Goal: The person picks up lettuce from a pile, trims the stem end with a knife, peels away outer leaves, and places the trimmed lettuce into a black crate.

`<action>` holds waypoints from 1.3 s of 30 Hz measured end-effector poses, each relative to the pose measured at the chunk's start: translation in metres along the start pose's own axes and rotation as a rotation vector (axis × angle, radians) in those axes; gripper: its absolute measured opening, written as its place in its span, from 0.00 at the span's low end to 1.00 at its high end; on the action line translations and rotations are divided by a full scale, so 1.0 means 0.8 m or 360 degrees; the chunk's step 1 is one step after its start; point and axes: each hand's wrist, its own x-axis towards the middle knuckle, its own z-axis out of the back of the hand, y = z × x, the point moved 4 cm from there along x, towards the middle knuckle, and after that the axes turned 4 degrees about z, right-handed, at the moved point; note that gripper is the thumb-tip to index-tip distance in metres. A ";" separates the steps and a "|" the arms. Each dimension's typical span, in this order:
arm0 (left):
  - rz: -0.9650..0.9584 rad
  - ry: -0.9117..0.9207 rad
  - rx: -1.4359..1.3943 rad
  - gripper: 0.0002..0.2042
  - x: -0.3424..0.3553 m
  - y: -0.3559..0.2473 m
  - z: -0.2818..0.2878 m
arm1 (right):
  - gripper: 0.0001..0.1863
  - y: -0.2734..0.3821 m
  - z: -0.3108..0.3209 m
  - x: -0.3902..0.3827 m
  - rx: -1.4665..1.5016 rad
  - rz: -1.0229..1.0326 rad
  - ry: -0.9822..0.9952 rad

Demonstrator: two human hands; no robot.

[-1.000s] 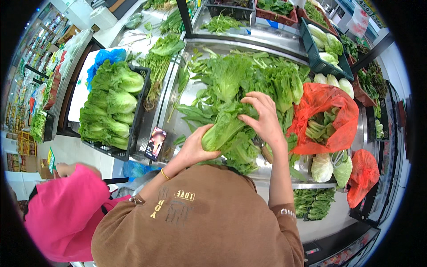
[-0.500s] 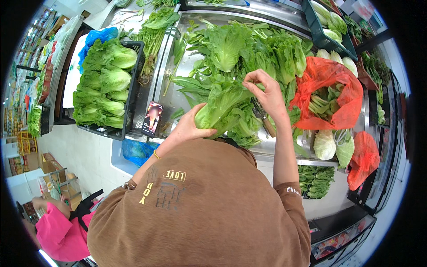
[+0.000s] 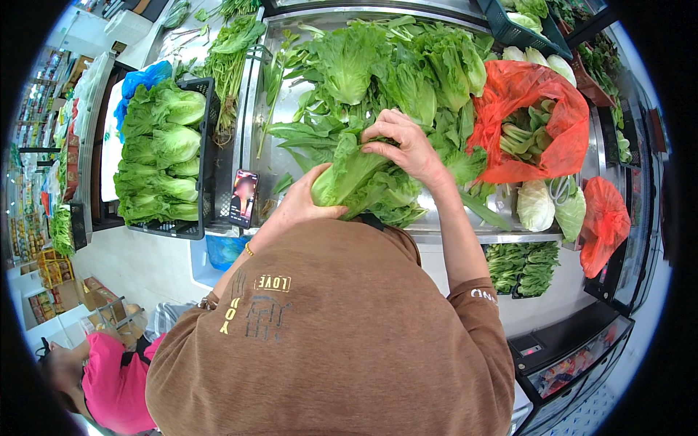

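A romaine lettuce [image 3: 336,185] lies tilted in my left hand [image 3: 309,195], whose fingers wrap round its pale base. My right hand [image 3: 396,145] is closed on the upper leaves of the same head. Loose lettuce and leafy greens [image 3: 349,69] cover the metal tray [image 3: 280,54] beyond my hands. To the right, a red plastic bag [image 3: 494,167] holds green stems and leaves, with pale cabbages [image 3: 535,208] below it. A phone [image 3: 242,203] with a lit screen lies left of my hands.
A black crate of lettuce [image 3: 203,225] stands at left, a teal crate [image 3: 509,29] at top right, another red bag [image 3: 603,225] at right. A blue bag [image 3: 225,251] and bundled greens [image 3: 520,265] are below the counter. A person in pink [image 3: 116,378] is at lower left.
My right hand has dropped from above the lettuce onto its leaves, slightly leftward. The view has shifted, raising the counter in the picture. The person in pink has moved lower and away.
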 end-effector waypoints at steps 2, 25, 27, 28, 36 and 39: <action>0.0024 0.0015 -0.0002 0.43 0.002 0.005 -0.001 | 0.08 0.011 0.001 0.001 -0.0216 0.0093 -0.0092; 0.0019 -0.0274 -0.0093 0.42 0.011 -0.024 0.017 | 0.20 -0.012 0.047 -0.046 0.0615 -0.0553 -0.0840; -0.0020 -0.0261 -0.0054 0.42 0.012 -0.023 0.014 | 0.15 -0.004 0.039 -0.032 0.0495 -0.0403 -0.0714; -0.0041 -0.0224 -0.0028 0.42 0.012 -0.022 0.011 | 0.12 -0.011 0.034 -0.029 0.0335 -0.0321 -0.0658; -0.0223 -0.0379 0.0322 0.39 -0.016 -0.037 0.013 | 0.37 -0.078 0.070 -0.109 -0.1223 -0.1150 -0.0600; -0.0355 -0.0774 0.0685 0.40 -0.013 -0.074 0.023 | 0.51 -0.077 0.025 -0.124 -0.0319 -0.1131 -0.0373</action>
